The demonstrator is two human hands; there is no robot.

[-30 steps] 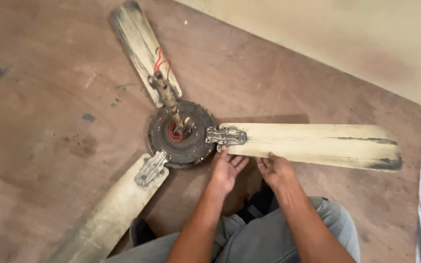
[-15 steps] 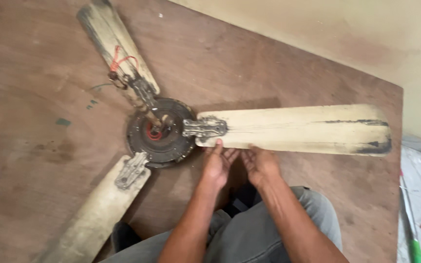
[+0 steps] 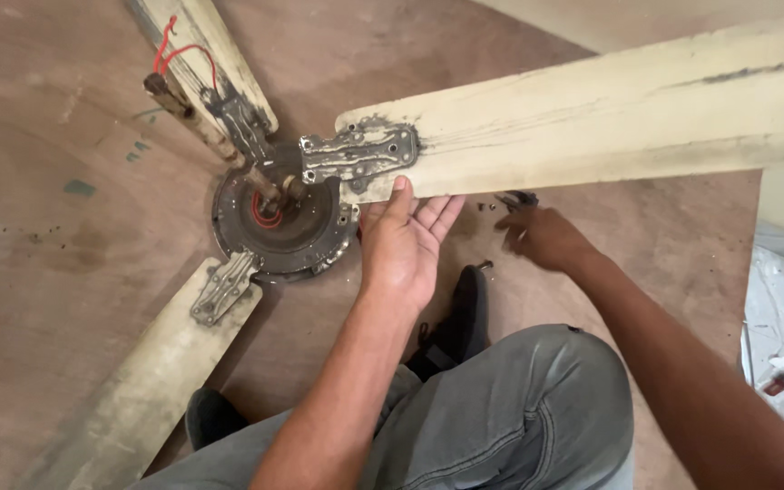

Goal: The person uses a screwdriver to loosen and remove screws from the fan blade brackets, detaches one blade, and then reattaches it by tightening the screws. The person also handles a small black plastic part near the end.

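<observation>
Brown floor (image 3: pixel 65 299), open left hand (image 3: pixel 403 243) under fan blade (image 3: pixel 592 118)

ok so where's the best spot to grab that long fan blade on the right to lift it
Probably near its root, just outboard of the metal bracket that joins the blade to the motor hub. Come from the near edge, palm under, where the left hand already touches it. The blade is long, flat and thin, so a grip close to the hub should flex it least. The right hand is by small loose parts on the floor.
</observation>
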